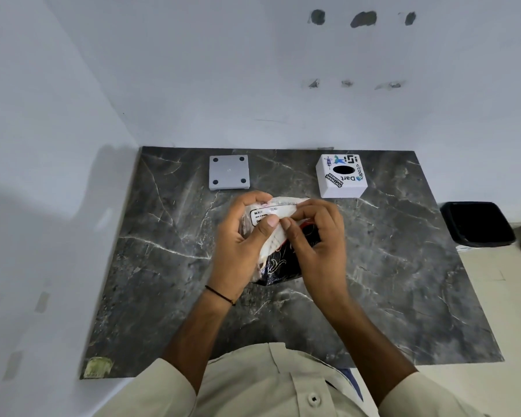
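Both hands hold a soft packet point(278, 260) above the middle of the dark marble table point(151, 266). The packet is white with a printed label at its top and black with red and gold print lower down. My left hand point(241, 245) grips its left side, thumb pressed on the label. My right hand point(316, 242) pinches the packet's upper edge beside that thumb. Much of the packet is hidden behind the fingers.
A grey square plate point(229, 172) with four dark corner dots lies at the back of the table. A white sticker-covered box point(342, 179) with an oval hole on top sits back right. A black bin point(478, 224) stands on the floor to the right. Walls close off the back and left.
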